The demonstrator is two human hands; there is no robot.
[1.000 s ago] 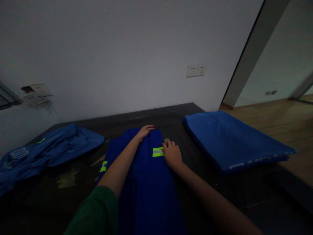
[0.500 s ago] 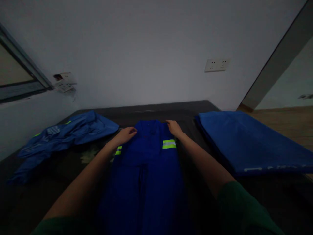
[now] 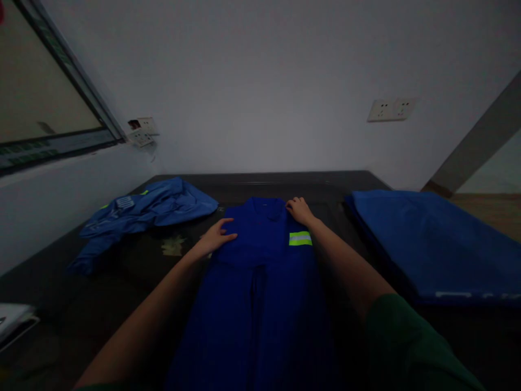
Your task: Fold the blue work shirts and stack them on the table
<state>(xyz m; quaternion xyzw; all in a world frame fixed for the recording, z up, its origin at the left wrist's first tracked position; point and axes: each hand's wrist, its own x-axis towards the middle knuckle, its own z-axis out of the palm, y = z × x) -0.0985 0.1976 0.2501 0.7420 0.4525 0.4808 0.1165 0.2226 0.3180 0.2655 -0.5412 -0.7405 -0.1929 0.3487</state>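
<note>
Blue garment [image 3: 255,233] lies between the left hand [image 3: 216,238], fingers spread, and right hand [image 3: 299,210], grip unclear; crumpled clothing [image 3: 173,203] beyond the left bears illegible white print [image 3: 124,203].

between the right forearm and the folded blue cloth [image 3: 431,250], a strip of dark tabletop [image 3: 334,209] is left open, narrowed by the cloth's near edge. passage beyond the dark-blue garment [image 3: 260,233] is limited by the wall [image 3: 260,108]. on the left, a gap toward the crumpled blue clothing [image 3: 163,203] is pinched near the garment's top and widened nearer the viewer, where it is crossed by the left forearm. between the left hand [image 3: 217,237] and right hand [image 3: 299,210], open room is left above the garment.
</note>
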